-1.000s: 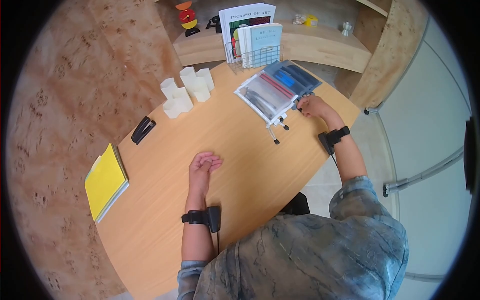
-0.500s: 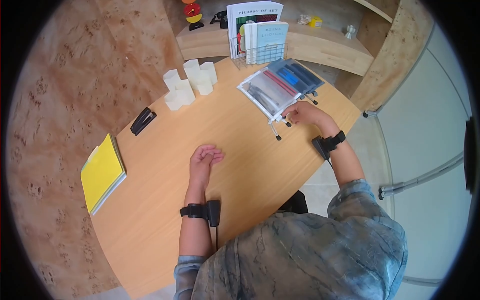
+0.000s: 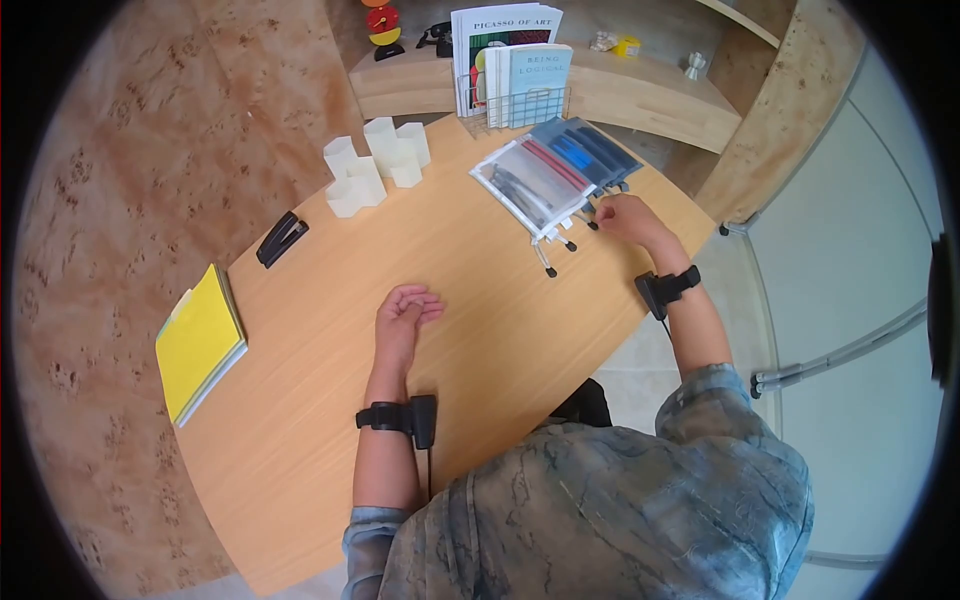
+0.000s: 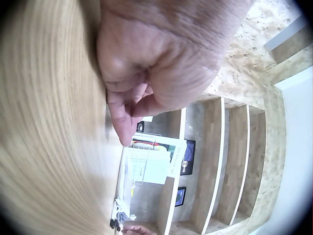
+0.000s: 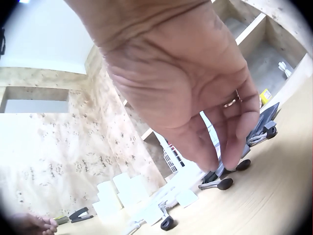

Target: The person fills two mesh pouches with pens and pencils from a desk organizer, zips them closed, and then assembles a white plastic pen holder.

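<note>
My right hand (image 3: pixel 628 219) is at the near right corner of the stacked zip pouches, its fingers loosely bent. In the right wrist view a gap shows between its thumb and fingertips, close to the black-tipped pulls (image 5: pixel 225 184). The upper pouch (image 3: pixel 535 185) is see-through with white edging and a red strip, and pen-like things show inside. Beneath and behind it lies a dark pouch (image 3: pixel 607 152) with something blue in it. My left hand (image 3: pixel 407 312) rests on the table, fingers relaxed, holding nothing.
Along the far left edge stand white hexagonal holders (image 3: pixel 357 192), a black stapler (image 3: pixel 282 240) and a yellow folder (image 3: pixel 203 338). A wire rack (image 3: pixel 540 108) with upright books stands behind the pouches. A wooden shelf (image 3: pixel 650 95) curves past the table's far edge.
My right hand moved left to the front pouch's pulls, then back right, away from them. The front pouch's pulls swung slightly. My left hand stays in place on the table.
</note>
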`<state>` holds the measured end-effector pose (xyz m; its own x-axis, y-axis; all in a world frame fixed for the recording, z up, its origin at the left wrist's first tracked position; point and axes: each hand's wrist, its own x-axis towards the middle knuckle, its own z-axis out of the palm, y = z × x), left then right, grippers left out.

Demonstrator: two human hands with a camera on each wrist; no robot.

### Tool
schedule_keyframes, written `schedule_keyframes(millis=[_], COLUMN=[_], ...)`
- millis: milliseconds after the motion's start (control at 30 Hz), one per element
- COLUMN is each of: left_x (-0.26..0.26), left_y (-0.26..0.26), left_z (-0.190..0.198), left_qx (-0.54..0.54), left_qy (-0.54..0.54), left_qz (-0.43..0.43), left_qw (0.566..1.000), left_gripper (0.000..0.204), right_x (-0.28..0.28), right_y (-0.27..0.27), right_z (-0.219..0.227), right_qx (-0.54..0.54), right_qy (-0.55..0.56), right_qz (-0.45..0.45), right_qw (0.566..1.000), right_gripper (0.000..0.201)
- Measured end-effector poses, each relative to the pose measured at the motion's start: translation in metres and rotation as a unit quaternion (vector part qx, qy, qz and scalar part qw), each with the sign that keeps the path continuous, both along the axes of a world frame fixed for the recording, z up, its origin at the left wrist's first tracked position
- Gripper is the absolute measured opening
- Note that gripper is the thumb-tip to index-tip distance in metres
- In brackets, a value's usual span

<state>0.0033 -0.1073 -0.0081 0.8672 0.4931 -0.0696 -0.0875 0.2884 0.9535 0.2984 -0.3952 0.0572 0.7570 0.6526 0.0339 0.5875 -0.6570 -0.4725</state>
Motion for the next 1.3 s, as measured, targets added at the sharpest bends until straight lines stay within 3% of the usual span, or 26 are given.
schedule_keyframes(millis=[133,333,433,533,633,733,833,900,1000,1033,1067,1100,1133,1300], left_x=[-0.001,-0.001,-0.001,-0.001,-0.001,-0.001,-0.001,-0.002,-0.002,-0.001,-0.001,-0.002,-0.001,-0.002], left_y=[0.001,0.001,0.001,0.000,0.000,0.001,0.000,0.001,0.001,0.002,0.002,0.002,0.001,0.001], left_z=[-0.001,-0.001,-0.003,0.002,0.001,0.002,0.000,0.000,0.001,0.001,0.000,0.000,0.000,0.004], left_qx=[-0.011,-0.013,-0.011,-0.009,-0.005,-0.004,0.001,0.006,0.002,0.003,0.004,0.006,0.004,-0.009], left_qy=[-0.007,-0.008,-0.008,-0.003,-0.003,-0.002,-0.003,0.000,0.005,0.005,0.007,0.009,0.009,0.004], left_qz=[0.000,0.000,-0.003,0.000,-0.001,-0.001,-0.001,-0.004,-0.002,-0.001,0.000,0.001,0.000,0.006], left_qw=[1.000,1.000,1.000,1.000,1.000,1.000,1.000,1.000,1.000,1.000,1.000,1.000,1.000,1.000], left_gripper=[0.017,0.016,0.016,0.017,0.017,0.018,0.018,0.019,0.017,0.018,0.018,0.019,0.019,0.019], right_x=[-0.006,-0.016,0.026,0.044,0.051,0.069,0.032,0.026,-0.013,-0.028,-0.043,-0.064,-0.084,-0.142], right_y=[0.014,0.009,-0.028,-0.045,-0.047,-0.040,-0.011,0.016,0.068,0.090,0.114,0.138,0.158,0.198], right_z=[-0.006,0.007,0.001,0.007,0.009,-0.003,0.040,0.043,0.046,0.038,0.027,0.020,0.009,-0.016], right_qx=[-0.027,-0.093,-0.003,0.018,0.041,0.078,0.189,0.240,0.218,0.269,0.256,0.230,0.268,0.256], right_qy=[-0.062,-0.020,-0.091,-0.047,0.045,0.137,0.196,0.224,0.236,0.335,0.302,0.305,0.342,0.370], right_qz=[-0.008,-0.005,-0.082,-0.160,-0.142,-0.075,-0.030,0.016,0.102,0.137,0.208,0.217,0.260,0.269], right_qw=[0.998,0.995,0.992,0.986,0.988,0.985,0.962,0.944,0.941,0.893,0.895,0.898,0.862,0.852], right_gripper=[0.014,0.018,0.016,0.013,0.010,0.010,0.009,0.012,0.012,0.011,0.011,0.011,0.011,0.014])
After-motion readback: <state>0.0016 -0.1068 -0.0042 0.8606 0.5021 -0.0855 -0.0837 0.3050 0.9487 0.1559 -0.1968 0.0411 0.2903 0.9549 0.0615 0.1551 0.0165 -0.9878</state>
